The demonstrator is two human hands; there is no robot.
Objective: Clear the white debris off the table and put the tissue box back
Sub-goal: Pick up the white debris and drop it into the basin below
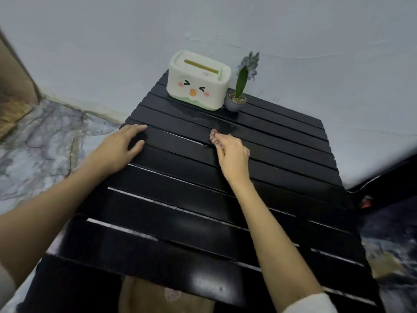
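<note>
Wiping goes best if the right hand (pixel 232 152), closed on a crumpled pinkish tissue (pixel 214 138), presses along the black slatted table (pixel 171 199) while the open left hand (pixel 123 146) steadies its edge, leaving the cream duck-faced tissue box (pixel 198 79) at the back.

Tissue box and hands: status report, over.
Left hand flat on the black slatted table, empty. Right hand pinching a small patterned wad at mid-table. Tissue box upright at far edge beside potted plant. No white debris visible.
</note>
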